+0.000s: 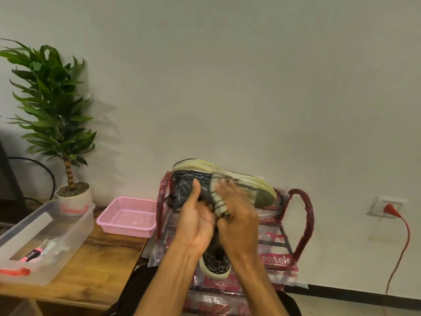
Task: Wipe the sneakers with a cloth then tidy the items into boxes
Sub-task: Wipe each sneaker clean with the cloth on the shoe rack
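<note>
bare wood on the worktop [98, 258] lies open between the clear plastic box [43, 238] and the pink basket [128, 216]; the potted plant [54, 115] blocks the far left corner, and the plastic-wrapped chair [284, 236] stands just right of the worktop's edge, crowding that side

Landmark: wooden table [95, 258]. On it, near-left: clear storage box [45, 238], marker [32, 255] inside. Far end: basket [128, 216]. Potted plant [57, 119] behind the box, against wall. Right of table: wrapped chair [293, 236], one sneaker [216, 266] on its seat, second sneaker [218, 181] held above it. Wall socket [387, 207] further right.
</note>
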### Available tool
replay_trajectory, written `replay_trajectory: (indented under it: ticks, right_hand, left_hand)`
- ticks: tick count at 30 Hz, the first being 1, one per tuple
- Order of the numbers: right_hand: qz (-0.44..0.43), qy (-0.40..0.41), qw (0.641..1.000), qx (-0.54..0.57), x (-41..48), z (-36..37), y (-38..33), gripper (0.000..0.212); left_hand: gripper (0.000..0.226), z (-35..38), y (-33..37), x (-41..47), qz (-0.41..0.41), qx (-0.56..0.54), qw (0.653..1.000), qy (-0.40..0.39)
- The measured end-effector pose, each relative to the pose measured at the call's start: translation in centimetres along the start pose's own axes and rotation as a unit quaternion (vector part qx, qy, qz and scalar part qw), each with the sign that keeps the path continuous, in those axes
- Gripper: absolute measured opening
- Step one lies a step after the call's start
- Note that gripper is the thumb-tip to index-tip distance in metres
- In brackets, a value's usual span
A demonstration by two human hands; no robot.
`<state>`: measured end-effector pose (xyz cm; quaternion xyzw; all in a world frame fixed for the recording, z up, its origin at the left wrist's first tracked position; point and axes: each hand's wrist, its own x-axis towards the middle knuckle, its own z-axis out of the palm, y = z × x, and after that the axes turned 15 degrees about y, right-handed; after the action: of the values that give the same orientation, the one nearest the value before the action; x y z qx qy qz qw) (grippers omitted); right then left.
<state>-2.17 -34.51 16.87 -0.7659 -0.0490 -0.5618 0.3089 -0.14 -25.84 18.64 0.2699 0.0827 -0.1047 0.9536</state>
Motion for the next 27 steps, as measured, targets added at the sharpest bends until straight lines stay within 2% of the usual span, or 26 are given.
replay_trajectory:
  ticks: [2, 3, 6, 7, 9, 11, 13, 15, 17, 19, 20, 23, 24, 27]
  right_hand:
    - [-0.066, -0.027, 0.997, 0.003, 0.0, -0.2, 0.4, 0.062]
    - [-0.064, -0.024, 0.998, -0.009, 0.5, -0.1, 1.2, 0.060]
    - [0.043, -0.003, 0.999, -0.030, 1.1, 0.4, 1.9, 0.067]
    - [0.032, -0.002, 0.999, -0.023, 0.8, 0.5, 1.4, 0.063]
    - [-0.056, -0.015, 0.998, -0.011, 0.0, 0.2, 0.7, 0.048]
    - [-0.090, -0.016, 0.996, -0.014, 0.1, -0.2, 1.7, 0.052]
    - [-0.031, 0.001, 0.999, -0.045, 0.6, -0.1, 2.8, 0.060]
    - [0.000, 0.007, 0.998, -0.055, 0.4, 0.2, 2.2, 0.057]
    - [-0.067, -0.008, 0.997, -0.036, -0.3, 0.3, 1.3, 0.046]
    - [-0.113, -0.025, 0.993, -0.026, -0.1, 0.0, 2.0, 0.044]
    - [-0.108, -0.018, 0.993, -0.035, 0.3, -0.1, 2.8, 0.047]
    - [-0.011, 0.014, 0.997, -0.072, 0.7, 0.3, 3.1, 0.063]
    - [-0.011, 0.011, 0.998, -0.068, 0.4, 0.4, 2.5, 0.064]
    - [-0.099, -0.031, 0.994, -0.028, -0.8, 0.1, 2.1, 0.066]
  left_hand:
    - [0.053, 0.1, 0.1, 0.0, -0.001, -0.006, 1.000, 0.001]
    - [0.054, 0.1, 0.0, 0.0, 0.000, -0.011, 1.000, 0.001]
    - [0.053, -0.1, -0.7, 0.3, 0.006, -0.015, 1.000, 0.016]
    - [0.050, -0.1, -0.8, 0.3, 0.007, -0.013, 1.000, 0.018]
    - [0.047, -0.1, -0.6, 0.2, 0.003, -0.015, 1.000, 0.017]
    - [0.048, -0.1, -0.6, 0.3, 0.001, -0.023, 1.000, 0.017]
    - [0.050, -0.3, -1.0, 0.4, 0.002, -0.022, 0.999, 0.025]
    - [0.050, -0.4, -1.2, 0.6, 0.004, -0.022, 0.999, 0.034]
    - [0.048, -0.4, -0.8, 0.9, 0.003, -0.030, 0.999, 0.029]
    - [0.045, -0.2, -0.4, 1.0, 0.005, -0.042, 0.999, 0.026]
    - [0.045, -0.1, -0.4, 1.0, 0.005, -0.039, 0.999, 0.021]
    - [0.043, 0.1, -1.1, 1.1, 0.016, -0.017, 0.999, 0.036]
    - [0.044, 0.1, -1.1, 1.2, 0.020, -0.016, 0.999, 0.043]
    - [0.052, -0.4, -0.5, 1.4, 0.021, -0.032, 0.998, 0.053]
